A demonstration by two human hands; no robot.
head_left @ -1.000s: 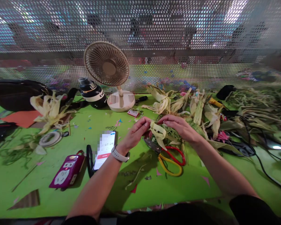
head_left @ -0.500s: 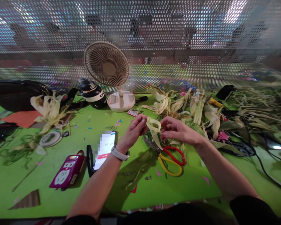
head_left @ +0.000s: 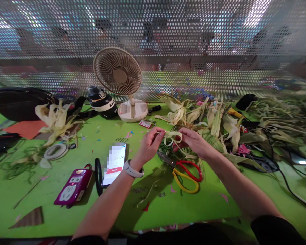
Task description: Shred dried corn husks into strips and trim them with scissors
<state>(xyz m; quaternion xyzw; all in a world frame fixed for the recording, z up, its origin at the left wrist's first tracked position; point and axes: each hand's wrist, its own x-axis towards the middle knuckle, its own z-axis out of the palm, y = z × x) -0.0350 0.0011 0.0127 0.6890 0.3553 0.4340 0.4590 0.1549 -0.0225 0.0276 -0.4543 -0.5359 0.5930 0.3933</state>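
Observation:
A pale corn husk strip [head_left: 177, 134], bent into a loop, is stretched between my two hands above the table. My left hand [head_left: 151, 144], with a light watch on its wrist, pinches the strip's left end between thumb and fingers. At the loop's right side, my right hand [head_left: 193, 142] has its fingers closed on the husk; some fingertips are hidden. Just below lie scissors [head_left: 186, 175] with one red and one yellow handle, blades pointing up and left. Green plant strands [head_left: 169, 149] sit beneath the husk.
Corn husks [head_left: 178, 110] spread along the back and right. A fan [head_left: 119, 76], a bottle [head_left: 102, 103] and a perforated metal screen [head_left: 181, 47] stand behind. To the left are a phone [head_left: 114, 165], a purple power strip [head_left: 75, 185] and a tape roll [head_left: 56, 150]. Black cables [head_left: 280, 166] run at right.
The husk loop has turned from hanging downward to pointing right. My right hand has closed in on it, its fingers now drawn together. My left hand has shifted slightly right.

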